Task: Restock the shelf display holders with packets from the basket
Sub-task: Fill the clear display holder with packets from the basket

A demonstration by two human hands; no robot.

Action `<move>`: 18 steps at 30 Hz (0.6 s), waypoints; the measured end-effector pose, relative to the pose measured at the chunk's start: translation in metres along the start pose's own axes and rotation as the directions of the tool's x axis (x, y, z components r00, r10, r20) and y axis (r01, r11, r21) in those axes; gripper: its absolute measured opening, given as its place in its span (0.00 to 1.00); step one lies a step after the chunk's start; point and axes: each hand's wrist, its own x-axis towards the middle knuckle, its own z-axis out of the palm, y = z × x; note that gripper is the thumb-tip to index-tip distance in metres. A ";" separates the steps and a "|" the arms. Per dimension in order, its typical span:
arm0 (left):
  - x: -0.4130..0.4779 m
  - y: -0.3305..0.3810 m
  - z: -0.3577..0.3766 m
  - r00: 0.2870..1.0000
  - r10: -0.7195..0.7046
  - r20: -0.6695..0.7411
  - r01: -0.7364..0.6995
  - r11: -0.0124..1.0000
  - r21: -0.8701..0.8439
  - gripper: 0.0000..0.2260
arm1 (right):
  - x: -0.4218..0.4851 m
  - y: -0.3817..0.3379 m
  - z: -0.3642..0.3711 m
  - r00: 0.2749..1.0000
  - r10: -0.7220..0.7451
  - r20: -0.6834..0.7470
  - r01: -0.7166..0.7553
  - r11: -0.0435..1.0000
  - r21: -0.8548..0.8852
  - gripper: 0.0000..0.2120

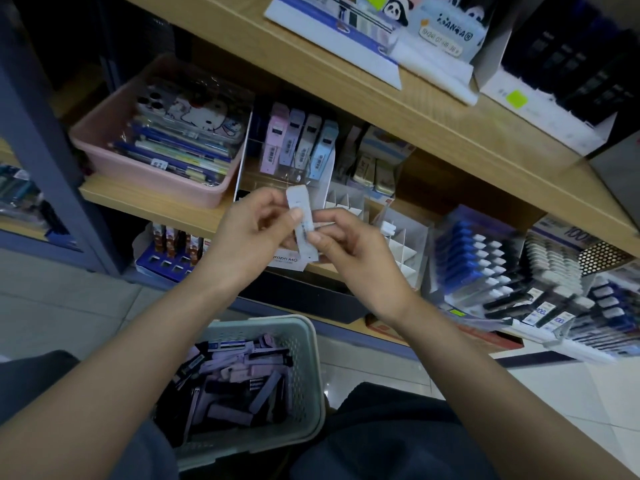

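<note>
1. The left grip (252, 230) pinches a slim white oblong packet (298, 202) at about its middle, with the thumb on the front face and the fingers curled behind.
2. The right grip (349, 251) pinches the same packet lower down, its thumb pressed on the lower half.
3. The packet is held in the air in front of the middle wooden shelf (156, 202). Its long axis is nearly upright, with the rounded top end leaning slightly left and the lower end down and to the right.
4. Just behind it on that shelf stands a clear plastic display holder (277, 174) with pink, lilac, beige and pale blue packets (298, 143) upright in a row.
5. To the left on the shelf sits a pink plastic tub (145, 174) of flat packs.
6. To the right is a white cardboard divided holder (401, 247).
7. Below, between the person's knees, a pale green perforated plastic basket (306, 344) holds jumbled lilac and black packets (235, 372) lying at all angles.
</note>
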 end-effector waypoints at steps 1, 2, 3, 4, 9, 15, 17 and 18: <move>-0.001 0.001 -0.003 0.998 0.061 0.005 -0.061 0.997 0.056 0.05 | 0.000 -0.003 0.001 0.998 -0.055 -0.026 0.052 0.993 -0.110 0.08; -0.003 0.001 -0.005 0.993 0.116 0.020 -0.117 0.984 0.135 0.05 | 0.000 -0.006 0.002 0.993 -0.109 -0.047 0.099 0.978 -0.186 0.10; -0.006 0.002 -0.008 0.987 0.157 0.034 -0.161 0.964 0.212 0.05 | 0.000 -0.010 0.003 0.988 -0.140 -0.059 0.125 0.969 -0.212 0.11; -0.009 0.002 -0.009 0.982 0.185 0.045 -0.190 0.943 0.274 0.04 | 0.000 -0.013 0.004 0.988 -0.147 -0.054 0.132 0.969 -0.208 0.11; -0.019 0.001 -0.024 0.965 0.239 0.108 -0.262 0.850 0.457 0.08 | 0.002 -0.021 0.006 0.993 -0.106 0.049 0.115 0.958 -0.263 0.09; 0.006 0.010 -0.039 0.912 0.342 0.226 -0.406 0.689 0.600 0.05 | 0.020 -0.017 0.002 0.978 -0.123 -0.169 0.093 0.980 -0.178 0.07; 0.024 0.011 -0.041 0.898 0.365 0.247 -0.431 0.609 0.666 0.10 | 0.035 -0.013 -0.002 0.937 -0.152 -0.316 0.095 0.977 -0.189 0.05; 0.032 0.011 -0.041 0.894 0.365 0.260 -0.434 0.562 0.704 0.12 | 0.042 -0.011 -0.005 0.905 -0.186 -0.381 0.100 0.967 -0.235 0.04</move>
